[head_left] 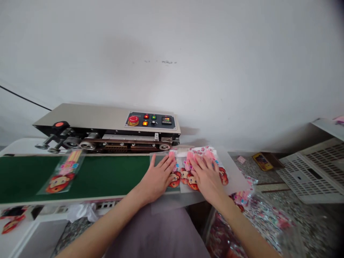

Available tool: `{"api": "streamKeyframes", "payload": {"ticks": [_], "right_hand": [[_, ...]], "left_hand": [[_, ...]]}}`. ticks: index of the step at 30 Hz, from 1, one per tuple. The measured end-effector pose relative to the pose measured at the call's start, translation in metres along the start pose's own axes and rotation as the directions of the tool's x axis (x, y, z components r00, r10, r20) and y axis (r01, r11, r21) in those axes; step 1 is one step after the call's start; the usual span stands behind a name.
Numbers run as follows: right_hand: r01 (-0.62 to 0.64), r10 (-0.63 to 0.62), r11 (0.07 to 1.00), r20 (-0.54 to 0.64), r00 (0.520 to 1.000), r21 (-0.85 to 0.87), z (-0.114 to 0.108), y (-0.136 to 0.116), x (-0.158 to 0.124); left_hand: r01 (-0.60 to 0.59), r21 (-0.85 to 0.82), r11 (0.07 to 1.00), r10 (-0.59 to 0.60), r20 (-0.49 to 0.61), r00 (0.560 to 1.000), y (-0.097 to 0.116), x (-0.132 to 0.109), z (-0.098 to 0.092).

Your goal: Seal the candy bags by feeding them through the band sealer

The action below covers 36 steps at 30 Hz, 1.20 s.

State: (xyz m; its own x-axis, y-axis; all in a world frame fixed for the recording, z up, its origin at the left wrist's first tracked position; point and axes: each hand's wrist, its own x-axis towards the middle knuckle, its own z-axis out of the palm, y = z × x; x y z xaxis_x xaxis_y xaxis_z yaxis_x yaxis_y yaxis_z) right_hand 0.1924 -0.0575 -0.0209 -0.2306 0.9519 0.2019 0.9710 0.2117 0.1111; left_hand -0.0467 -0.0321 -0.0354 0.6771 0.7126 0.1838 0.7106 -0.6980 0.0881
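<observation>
My left hand (158, 175) lies flat, fingers stretched out, on a clear plastic packet (175, 179) at the right end of the green conveyor belt (113, 175). The packet shows a cartoon head with red hair and pink-and-white strips above it. To its right, my right hand (206, 172) rests with fingers spread over several similar packets (192, 182) on a pale board (236, 179). Farther left on the belt, another clear packet (61, 175) lies tilted under the rollers of the band sealing machine (107, 122).
The machine's control panel (150, 120) carries a red stop button and lit switches. Below right are a large clear bag (263, 218) of shiny packets, a small yellow-and-dark box (263, 161) and a white slatted crate (314, 175). A white wall stands behind.
</observation>
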Motion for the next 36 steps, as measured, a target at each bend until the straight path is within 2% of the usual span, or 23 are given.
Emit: {"api": "streamKeyframes", "payload": {"ticks": [4,8,13,21,28,31,36], "right_hand": [[0.034,-0.035,0.999,0.011,0.999,0.038,-0.004,-0.013,0.007],[0.022,-0.022,1.000,0.012,1.000,-0.015,-0.014,-0.006,0.002],[-0.024,0.021,0.996,-0.028,0.999,-0.090,-0.018,0.012,-0.009],[0.017,-0.020,0.997,-0.050,0.999,-0.071,-0.007,-0.004,-0.004],[0.017,-0.020,0.998,-0.043,0.999,-0.068,-0.004,-0.004,-0.004],[0.004,-0.006,0.999,-0.040,0.999,-0.049,-0.002,-0.003,-0.004],[-0.007,0.007,1.000,-0.002,1.000,0.027,-0.001,-0.016,0.002]], "left_hand": [[0.073,0.041,0.996,-0.074,0.009,0.997,-0.005,-0.006,-0.008],[0.156,0.089,0.984,-0.156,-0.006,0.988,0.000,0.002,-0.020],[0.097,0.068,0.993,-0.098,0.009,0.995,0.009,0.009,-0.032],[0.157,0.061,0.986,-0.158,0.003,0.987,0.009,-0.025,-0.019],[0.100,0.002,0.995,-0.100,-0.018,0.995,0.010,-0.014,-0.008],[0.117,0.003,0.993,-0.117,-0.019,0.993,0.005,-0.019,-0.002],[0.229,0.077,0.970,-0.229,-0.012,0.973,-0.005,-0.034,-0.014]]}}
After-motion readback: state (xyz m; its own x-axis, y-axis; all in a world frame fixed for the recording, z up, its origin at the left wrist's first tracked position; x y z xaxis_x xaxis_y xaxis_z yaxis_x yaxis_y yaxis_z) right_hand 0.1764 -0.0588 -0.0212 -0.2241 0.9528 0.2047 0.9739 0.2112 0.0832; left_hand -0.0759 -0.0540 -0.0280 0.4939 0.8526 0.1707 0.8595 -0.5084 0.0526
